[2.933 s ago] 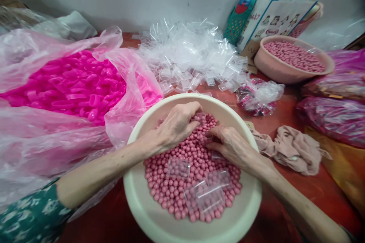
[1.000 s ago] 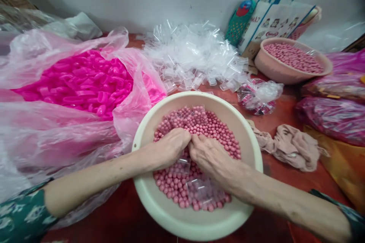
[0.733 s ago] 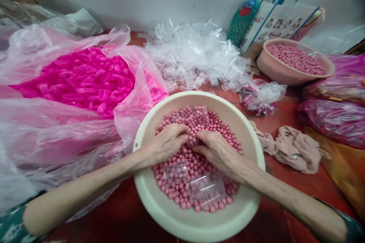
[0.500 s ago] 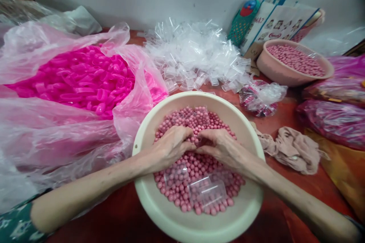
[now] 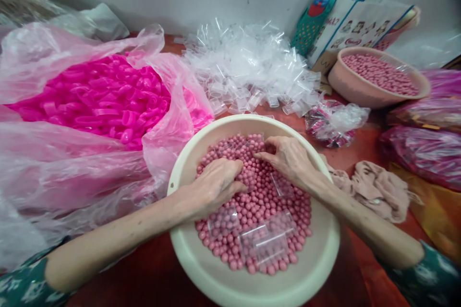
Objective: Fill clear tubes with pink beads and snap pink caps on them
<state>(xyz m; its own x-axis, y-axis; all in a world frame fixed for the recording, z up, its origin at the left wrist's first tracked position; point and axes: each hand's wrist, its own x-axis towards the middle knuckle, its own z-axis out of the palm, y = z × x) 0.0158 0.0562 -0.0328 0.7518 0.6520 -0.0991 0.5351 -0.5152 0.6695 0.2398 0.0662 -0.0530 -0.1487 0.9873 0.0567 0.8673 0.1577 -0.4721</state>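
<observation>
A cream basin (image 5: 187, 268) in front of me holds many round pink beads (image 5: 252, 211). My left hand (image 5: 218, 182) is over the beads at the left, its thumb and fingers closed about the end of a clear plastic case (image 5: 249, 177) that is hard to see against them. My right hand (image 5: 288, 156) is apart from it, low over the beads at the far right of the basin. Its thumb and forefinger are parted, and no object shows between them. Several other clear cases (image 5: 264, 244) lie on the beads.
A plastic bag (image 5: 72, 146) of bright pink plastic parts (image 5: 108, 98) lies open at left. Behind the basin is a heap of clear cases (image 5: 248, 67). To the right are a pink bowl (image 5: 356, 91) of beads, a tied bag (image 5: 334, 122), a cloth (image 5: 380, 192) and filled purple bags (image 5: 425, 153).
My right hand has drawn away from my left, moving right and toward the basin's far side. A clear case now shows on the beads below it. My left hand has hardly moved.
</observation>
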